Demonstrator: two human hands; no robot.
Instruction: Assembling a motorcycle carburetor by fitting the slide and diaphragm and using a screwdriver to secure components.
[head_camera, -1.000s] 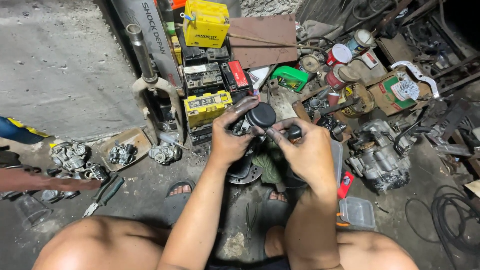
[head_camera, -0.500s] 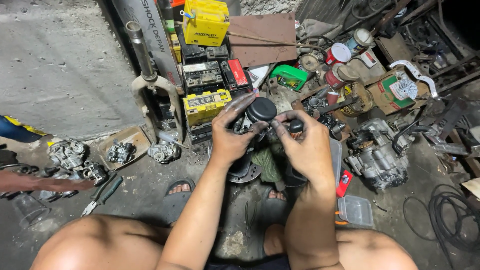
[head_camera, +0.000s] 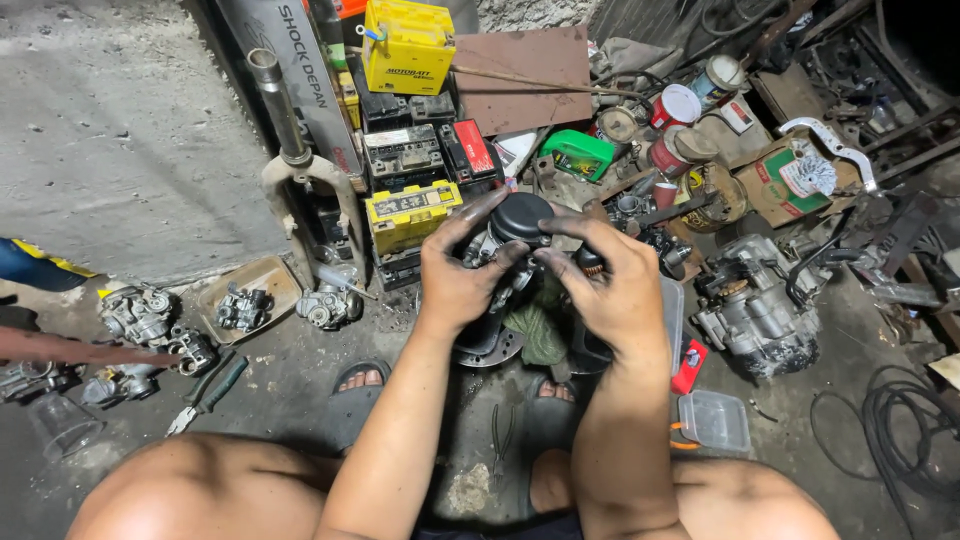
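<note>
My left hand (head_camera: 457, 274) and my right hand (head_camera: 610, 280) both grip a greasy carburettor (head_camera: 505, 240) held up in front of me. Its round black cap (head_camera: 521, 215) points away from me, and my fingertips curl over the cap's rim from both sides. The metal body below the cap is mostly hidden behind my fingers. Under my hands lie a green rag (head_camera: 538, 330) and a round metal disc (head_camera: 488, 345) on the floor between my sandalled feet.
Stacked yellow and black batteries (head_camera: 410, 205) and a fork tube (head_camera: 283, 120) stand ahead. Carburettors (head_camera: 140, 315), a tray of parts (head_camera: 245, 300) and pliers (head_camera: 205, 392) lie left. An engine block (head_camera: 760, 305), cans (head_camera: 675, 105), clear plastic boxes (head_camera: 715, 420) and cables (head_camera: 900, 420) lie right.
My hands have kept hold of the carburettor and turned it slightly, so the black cap now sits a bit higher between my fingertips. Nothing else has moved.
</note>
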